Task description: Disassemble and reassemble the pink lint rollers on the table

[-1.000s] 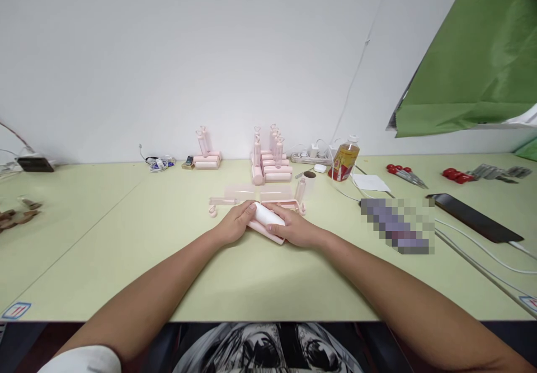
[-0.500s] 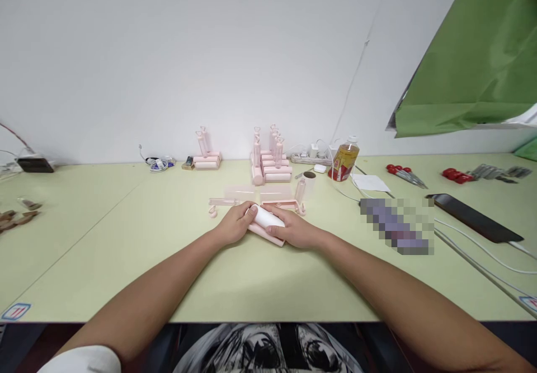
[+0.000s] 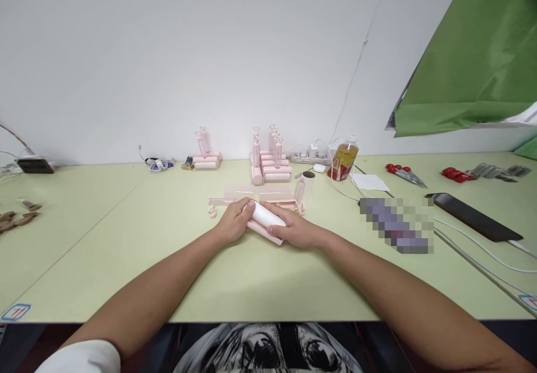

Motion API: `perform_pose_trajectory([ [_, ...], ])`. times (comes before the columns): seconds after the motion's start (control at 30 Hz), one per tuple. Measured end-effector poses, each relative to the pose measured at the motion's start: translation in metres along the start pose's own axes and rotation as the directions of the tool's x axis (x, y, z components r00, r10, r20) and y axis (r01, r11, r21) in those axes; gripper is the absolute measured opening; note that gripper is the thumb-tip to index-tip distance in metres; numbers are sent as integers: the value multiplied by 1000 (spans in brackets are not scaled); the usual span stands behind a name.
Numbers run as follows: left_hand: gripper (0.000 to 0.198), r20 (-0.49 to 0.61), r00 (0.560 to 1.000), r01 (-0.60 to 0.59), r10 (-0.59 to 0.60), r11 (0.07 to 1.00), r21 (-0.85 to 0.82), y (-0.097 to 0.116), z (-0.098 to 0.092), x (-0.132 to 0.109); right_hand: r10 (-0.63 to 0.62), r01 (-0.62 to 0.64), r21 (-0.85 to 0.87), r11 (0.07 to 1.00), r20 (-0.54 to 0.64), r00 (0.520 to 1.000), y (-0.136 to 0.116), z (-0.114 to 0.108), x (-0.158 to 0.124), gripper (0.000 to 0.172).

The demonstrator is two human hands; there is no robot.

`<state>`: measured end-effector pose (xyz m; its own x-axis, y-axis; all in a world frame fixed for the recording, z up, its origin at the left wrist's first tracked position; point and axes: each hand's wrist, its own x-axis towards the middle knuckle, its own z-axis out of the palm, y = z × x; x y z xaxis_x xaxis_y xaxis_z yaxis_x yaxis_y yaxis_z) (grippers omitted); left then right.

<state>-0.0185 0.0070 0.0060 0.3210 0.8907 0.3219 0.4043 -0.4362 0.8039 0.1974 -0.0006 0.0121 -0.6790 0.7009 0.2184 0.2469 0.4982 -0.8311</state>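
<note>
A white lint roll [image 3: 267, 216] slants between my hands, its right end lower. Along its near side runs a pale pink plastic case part [image 3: 265, 232]. My left hand [image 3: 235, 220] is closed around the upper left end, thumb on the roll. My right hand [image 3: 296, 228] wraps the lower right end, its thumb also laid on the roll; the fingers beneath are hidden. Just beyond lie a pink tray-like part [image 3: 287, 203], a clear pink strip [image 3: 221, 201] and a small pink piece [image 3: 212, 211]. A clear pink handle [image 3: 299, 189] stands beside a roll with a brown core [image 3: 309, 176].
Pink lint rollers with upright handles [image 3: 271, 163] stand by the wall, with more at the left [image 3: 207, 162]. On the right are a drink bottle [image 3: 344, 160], white paper [image 3: 370, 182], red-handled tools [image 3: 405, 174], a black phone [image 3: 474, 216] and cables. A pixelated patch hides one object.
The roll and pink part have shifted very slightly away from me. Both hands keep the same hold.
</note>
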Motion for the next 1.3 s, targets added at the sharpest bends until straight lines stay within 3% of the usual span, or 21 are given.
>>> perform_pose_trajectory([
  [0.3, 50, -38, 999, -15, 12, 998, -60, 4, 2, 0, -40, 40, -24, 999, 25, 999, 1, -3, -1, 73],
  [0.37, 52, -107, 991, 60, -76, 987, -150, 5, 0, 3, -63, 66, -68, 995, 52, 997, 0, -3, -3, 74],
  [0.47, 56, -187, 946, 185, -265, 914, -362, 6, -9, 8, -79, 103, -195, 975, 127, 989, -2, -1, -6, 75],
  [0.63, 53, -279, 916, 128, -289, 869, -478, 4, -21, 12, -34, 60, -232, 971, 113, 993, -5, 4, -6, 75],
  [0.8, 54, -184, 956, 120, -228, 877, -464, 0, -14, 8, -11, 12, -212, 977, 3, 1000, -1, -3, -5, 76],
  [1.0, 53, -88, 996, -31, 4, 950, -311, 0, -5, -3, -108, 94, -172, 981, -73, 991, 3, -3, -5, 74],
  [1.1, 52, 7, 991, -128, 131, 975, -180, 4, -5, -7, -130, 118, -133, 984, -90, 987, 1, -1, -5, 73],
  [1.2, 52, 45, 990, -126, 133, 984, -124, 8, -5, -9, -112, 105, -67, 992, -105, 988, 1, 0, -5, 72],
  [1.3, 50, 71, 995, -59, 75, 977, -204, 7, -4, -9, -76, 82, 43, 996, -125, 989, 4, 0, -5, 71],
])
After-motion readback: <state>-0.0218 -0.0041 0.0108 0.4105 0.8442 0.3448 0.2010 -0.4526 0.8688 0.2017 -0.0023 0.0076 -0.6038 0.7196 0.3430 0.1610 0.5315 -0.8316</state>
